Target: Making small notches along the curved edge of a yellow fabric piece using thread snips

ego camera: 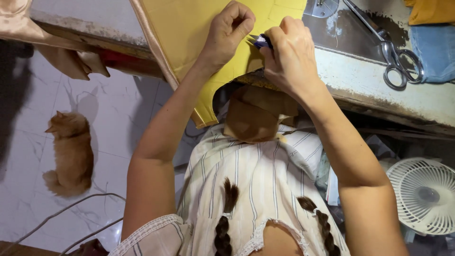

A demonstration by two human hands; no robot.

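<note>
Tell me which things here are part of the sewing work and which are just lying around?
In use: yellow fabric piece, small blue thread snips, left hand, right hand.
Lying about: steel scissors, white fan, folded blue cloth, ginger cat.

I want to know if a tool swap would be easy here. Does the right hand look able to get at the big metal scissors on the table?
Probably yes. The scissors lie on the bare table to the side of the right hand, nothing between them. But that hand already pinches a small blue snipper.
</note>
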